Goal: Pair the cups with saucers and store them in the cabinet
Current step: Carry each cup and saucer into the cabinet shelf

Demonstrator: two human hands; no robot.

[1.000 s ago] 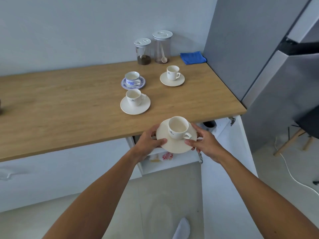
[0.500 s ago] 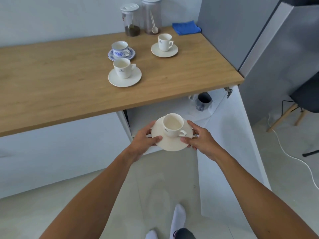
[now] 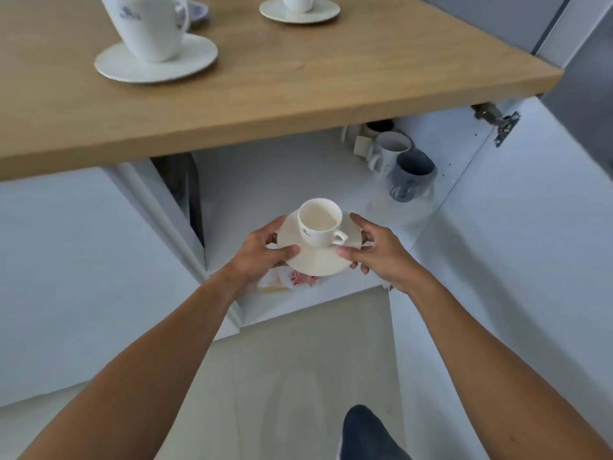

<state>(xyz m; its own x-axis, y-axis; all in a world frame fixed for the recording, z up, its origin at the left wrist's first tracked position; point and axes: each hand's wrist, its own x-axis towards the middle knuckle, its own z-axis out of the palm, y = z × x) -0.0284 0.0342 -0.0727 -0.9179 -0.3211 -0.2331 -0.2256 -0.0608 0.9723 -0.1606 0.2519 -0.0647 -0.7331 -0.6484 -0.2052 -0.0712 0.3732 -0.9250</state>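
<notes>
A white cup (image 3: 319,223) stands upright on a cream saucer (image 3: 318,260). My left hand (image 3: 262,254) grips the saucer's left rim and my right hand (image 3: 378,252) grips its right rim. The pair hangs in front of the open cabinet's shelf (image 3: 265,180), below the wooden counter (image 3: 265,88). On the counter a second white cup (image 3: 149,24) sits on its saucer (image 3: 199,58) at the upper left. A third saucer (image 3: 298,11) with a cup lies at the top edge, the cup mostly cut off.
Inside the cabinet at the right stand a white mug (image 3: 389,151) and a grey mug (image 3: 411,175), with another behind. The white cabinet door (image 3: 517,227) hangs open on the right. A patterned cloth (image 3: 288,282) lies on the shelf's front edge. My knee (image 3: 368,433) shows below.
Both hands have carried the cup and saucer down from counter height to the open cabinet's shelf level. My view has dropped lower and closer to the cabinet.
</notes>
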